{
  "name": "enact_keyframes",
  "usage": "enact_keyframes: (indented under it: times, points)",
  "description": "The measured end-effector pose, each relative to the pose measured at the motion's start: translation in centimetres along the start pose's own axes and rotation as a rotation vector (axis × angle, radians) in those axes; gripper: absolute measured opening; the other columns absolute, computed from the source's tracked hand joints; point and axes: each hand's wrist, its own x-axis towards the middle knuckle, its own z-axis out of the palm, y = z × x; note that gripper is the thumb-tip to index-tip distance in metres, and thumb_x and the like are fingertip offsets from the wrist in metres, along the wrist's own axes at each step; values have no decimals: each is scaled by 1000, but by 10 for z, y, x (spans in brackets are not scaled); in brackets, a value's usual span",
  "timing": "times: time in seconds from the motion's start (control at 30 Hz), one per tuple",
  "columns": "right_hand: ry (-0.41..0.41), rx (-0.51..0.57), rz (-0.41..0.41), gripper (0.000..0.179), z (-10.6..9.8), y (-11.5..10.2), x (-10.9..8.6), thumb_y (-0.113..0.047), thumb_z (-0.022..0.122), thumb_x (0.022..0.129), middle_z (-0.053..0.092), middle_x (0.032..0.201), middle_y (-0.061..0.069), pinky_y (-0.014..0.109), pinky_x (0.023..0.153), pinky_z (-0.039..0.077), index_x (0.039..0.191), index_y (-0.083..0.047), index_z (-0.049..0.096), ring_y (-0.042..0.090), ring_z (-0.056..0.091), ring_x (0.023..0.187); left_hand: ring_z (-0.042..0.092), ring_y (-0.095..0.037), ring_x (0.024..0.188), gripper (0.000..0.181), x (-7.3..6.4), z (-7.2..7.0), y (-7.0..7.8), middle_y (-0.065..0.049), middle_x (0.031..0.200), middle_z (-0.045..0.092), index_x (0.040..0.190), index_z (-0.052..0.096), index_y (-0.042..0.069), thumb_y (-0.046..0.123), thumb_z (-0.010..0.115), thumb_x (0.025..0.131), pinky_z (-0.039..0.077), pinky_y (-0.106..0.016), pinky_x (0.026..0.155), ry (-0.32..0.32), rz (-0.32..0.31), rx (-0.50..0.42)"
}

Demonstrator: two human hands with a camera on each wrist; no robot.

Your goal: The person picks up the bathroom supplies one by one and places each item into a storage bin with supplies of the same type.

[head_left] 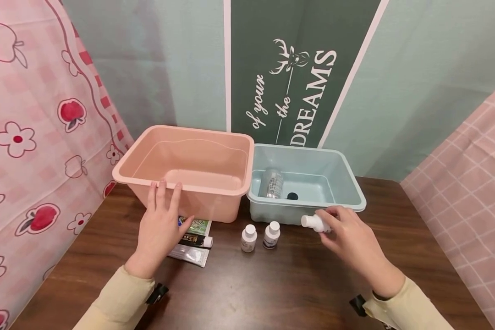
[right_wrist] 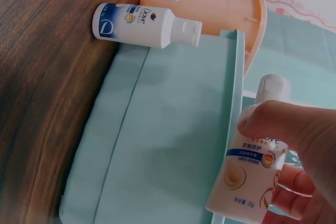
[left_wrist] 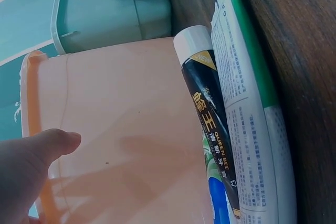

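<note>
My right hand point(head_left: 352, 240) pinches a small white Dove bottle point(head_left: 313, 222) tilted on its side, just in front of the blue bin point(head_left: 305, 215). The right wrist view shows the label of this bottle point(right_wrist: 244, 169) beside the bin's rim. My left hand point(head_left: 158, 231) rests its straight fingers on the front rim of the pink bin point(head_left: 227, 208), its thumb spread. Two more white Dove bottles point(head_left: 249, 239) point(head_left: 271, 235) stand upright side by side on the table. Partly behind my left hand lie a black toothpaste tube point(head_left: 197, 240), a whitish tube point(head_left: 191, 255) and a green packet point(head_left: 199, 226).
A clear plastic bottle point(head_left: 274, 184) and a small dark round thing point(head_left: 292, 196) are inside the blue bin. Both bins stand side by side on the brown wooden table point(head_left: 239, 293). Behind them hangs a green cloth point(head_left: 198, 64); pink patterned cloths point(head_left: 29, 151) flank both sides.
</note>
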Motion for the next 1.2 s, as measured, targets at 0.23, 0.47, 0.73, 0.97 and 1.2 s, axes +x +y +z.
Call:
enact_keyframes:
  times: [0.23, 0.47, 0.73, 0.97, 1.2]
  points:
    - [-4, -9, -6, 44, -4, 0, 3, -9, 75, 61, 58, 93, 11, 43, 55, 48, 103, -9, 65, 30, 56, 85, 28, -53, 126, 86, -1, 1, 0, -36, 134, 34, 133, 44, -2, 32, 81, 64, 45, -56, 84, 24, 5, -2]
    - [17, -20, -35, 43, -5, 4, 5, -7, 74, 60, 57, 91, 11, 43, 55, 47, 102, -8, 66, 29, 55, 79, 28, -53, 126, 86, -2, 1, -1, -37, 135, 33, 134, 43, -2, 33, 81, 65, 44, -56, 85, 12, 2, -1]
    - [22, -33, -46, 43, -7, 6, 7, -7, 73, 60, 57, 90, 11, 42, 54, 46, 102, -8, 66, 28, 54, 76, 26, -53, 127, 86, -2, 1, 0, -37, 135, 33, 133, 43, -2, 33, 81, 64, 44, -56, 86, 0, 0, 0]
    - [17, -44, -35, 42, -9, 10, 9, -7, 73, 59, 58, 90, 10, 42, 54, 46, 100, -9, 66, 27, 54, 77, 26, -54, 126, 86, -3, 1, 2, -37, 135, 33, 133, 44, -2, 34, 81, 65, 45, -56, 83, -15, -6, -2]
    - [9, -40, -31, 42, -7, 13, 13, -7, 73, 59, 58, 90, 10, 42, 52, 46, 101, -9, 67, 27, 53, 75, 27, -54, 126, 87, -2, 0, 0, -37, 134, 33, 133, 44, -2, 34, 82, 64, 45, -57, 83, 1, 0, 1]
